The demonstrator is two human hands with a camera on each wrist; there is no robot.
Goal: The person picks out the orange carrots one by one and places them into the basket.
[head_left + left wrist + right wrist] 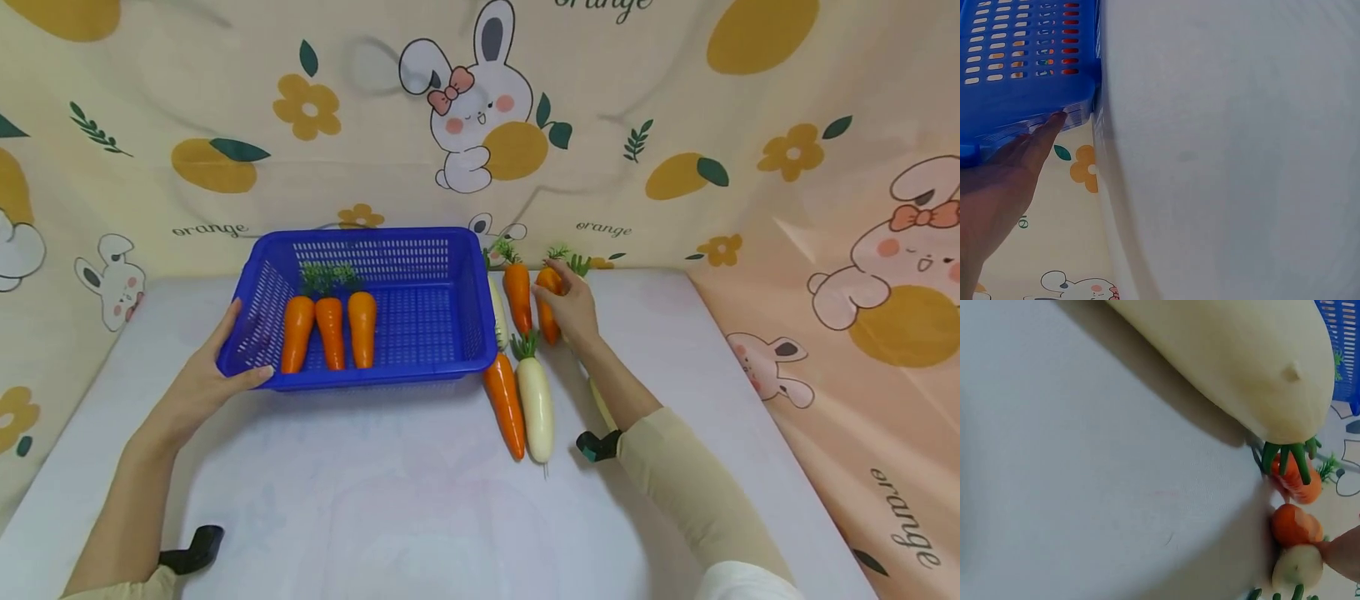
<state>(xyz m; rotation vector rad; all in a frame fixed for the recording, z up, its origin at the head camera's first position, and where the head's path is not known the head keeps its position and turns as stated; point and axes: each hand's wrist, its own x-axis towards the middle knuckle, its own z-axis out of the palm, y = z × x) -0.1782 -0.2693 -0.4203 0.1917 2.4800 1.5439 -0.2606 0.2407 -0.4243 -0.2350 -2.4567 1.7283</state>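
Note:
A blue plastic basket (431, 379) sits on the table, with three orange carrots (330, 333) lying side by side in its left half. My left hand (206, 367) holds the basket's left front corner, thumb over the rim and fingers along the outer side. To the right of the basket, my right hand (573, 304) pinches a carrot (550, 321) near its leafy top with thumb and fingers. Another carrot (517, 292) lies just left of that one. In the right wrist view, the pinched carrot (1291, 525) touches a white radish (1297, 569).
Nearer the front, a carrot (505, 408) and a white radish (536, 408) lie side by side. One white radish (498, 312) is partly hidden by the basket's right wall, another (600, 404) by my right forearm. A printed cloth (360, 183) hangs behind the white table (375, 483).

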